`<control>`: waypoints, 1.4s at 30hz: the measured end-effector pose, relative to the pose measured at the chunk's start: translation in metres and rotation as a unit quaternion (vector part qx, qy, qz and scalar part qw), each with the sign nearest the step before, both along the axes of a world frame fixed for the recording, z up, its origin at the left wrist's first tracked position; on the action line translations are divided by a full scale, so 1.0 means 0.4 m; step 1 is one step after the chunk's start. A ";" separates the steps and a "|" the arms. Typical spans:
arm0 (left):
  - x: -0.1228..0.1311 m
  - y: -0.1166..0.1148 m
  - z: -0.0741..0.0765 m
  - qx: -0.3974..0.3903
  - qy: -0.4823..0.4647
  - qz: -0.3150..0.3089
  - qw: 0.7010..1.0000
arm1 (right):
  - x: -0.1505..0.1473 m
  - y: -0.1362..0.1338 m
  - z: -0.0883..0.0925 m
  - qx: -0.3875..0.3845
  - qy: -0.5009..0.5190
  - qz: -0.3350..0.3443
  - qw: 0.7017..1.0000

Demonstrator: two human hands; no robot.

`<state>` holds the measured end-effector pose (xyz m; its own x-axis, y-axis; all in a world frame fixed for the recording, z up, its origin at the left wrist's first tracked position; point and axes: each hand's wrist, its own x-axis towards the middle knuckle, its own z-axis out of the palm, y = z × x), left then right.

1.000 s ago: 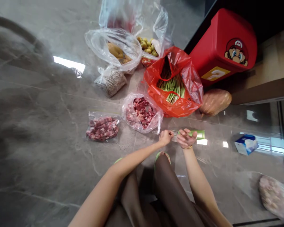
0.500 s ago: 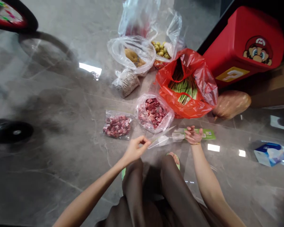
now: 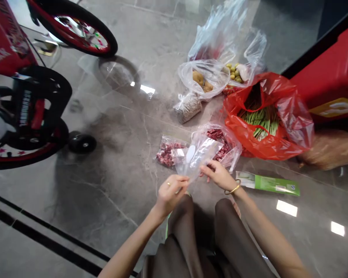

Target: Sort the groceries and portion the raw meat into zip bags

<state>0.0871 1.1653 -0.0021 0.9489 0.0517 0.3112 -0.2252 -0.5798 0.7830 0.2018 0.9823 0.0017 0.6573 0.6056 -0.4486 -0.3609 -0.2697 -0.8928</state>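
Note:
A clear plastic bag (image 3: pixel 201 154) hangs between my hands, in front of the meat. My left hand (image 3: pixel 171 193), with a ring on one finger, pinches its near edge. My right hand (image 3: pixel 217 174) has its fingers closed on the bag's right side. Behind the clear bag, an open bag of cut red meat (image 3: pixel 227 148) is partly covered. A flat bag of meat (image 3: pixel 166 153) lies to the left, its right part overlapped by the clear bag. The green and white packet (image 3: pixel 275 185) lies on the floor, right of my right wrist.
Beyond the meat stand a red bag of green stalks (image 3: pixel 295 135), a bag of potatoes (image 3: pixel 203 81), and a knotted bag (image 3: pixel 188 108). A red bin (image 3: pixel 330 73) stands at right, a bicycle (image 3: pixel 46 104) at left.
My right hand has left the green packet and come over to the clear bag beside my left hand. The view has shifted left, showing more of the bicycle.

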 end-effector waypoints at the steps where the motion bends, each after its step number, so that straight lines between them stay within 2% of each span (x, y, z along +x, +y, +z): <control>1: -0.004 -0.018 -0.012 -0.014 0.034 -0.017 0.999 | -0.009 0.015 -0.015 -0.038 -0.048 0.000 0.998; 4: -0.005 -0.064 -0.045 -0.125 0.194 -0.044 0.972 | -0.035 0.020 -0.074 -0.111 -0.163 0.005 0.980; 7: 0.013 -0.094 -0.080 -0.213 0.299 -0.030 0.930 | -0.053 0.005 -0.120 -0.122 -0.181 0.025 0.976; 11: 0.048 -0.118 -0.146 -0.285 0.361 0.023 0.888 | -0.061 -0.011 -0.153 -0.068 -0.136 0.025 0.988; 14: 0.066 -0.124 -0.187 -0.361 0.399 0.029 0.842 | -0.057 -0.023 -0.173 -0.060 -0.099 0.017 0.993; 17: 0.076 -0.116 -0.201 -0.415 0.430 0.014 0.801 | -0.052 -0.036 -0.185 -0.070 -0.105 0.033 0.991; 20: 0.083 -0.106 -0.201 -0.432 0.467 -0.002 0.771 | -0.050 -0.044 -0.184 -0.095 -0.131 0.037 0.986; 22: 0.088 -0.105 -0.202 -0.406 0.472 0.000 0.783 | -0.050 -0.046 -0.180 -0.105 -0.124 0.029 0.986; 26: 0.104 -0.120 -0.208 -0.271 0.419 0.008 0.867 | -0.041 -0.049 -0.173 -0.125 -0.091 -0.009 0.988; 28: 0.114 -0.129 -0.206 -0.210 0.397 0.005 0.893 | -0.028 -0.051 -0.171 -0.129 -0.086 -0.004 0.988; 32: 0.130 -0.136 -0.195 -0.173 0.360 -0.032 0.916 | 0.005 -0.052 -0.159 -0.123 -0.096 0.027 0.987; 37: 0.120 -0.126 -0.194 -0.148 0.296 -0.092 0.939 | 0.037 -0.053 -0.136 -0.085 -0.080 0.108 0.987; 39: 0.108 -0.124 -0.199 -0.136 0.282 -0.094 0.945 | 0.043 -0.052 -0.128 -0.075 -0.058 0.130 0.987; 42: 0.090 -0.129 -0.206 -0.128 0.258 -0.078 0.955 | 0.041 -0.041 -0.121 -0.114 -0.082 0.143 0.980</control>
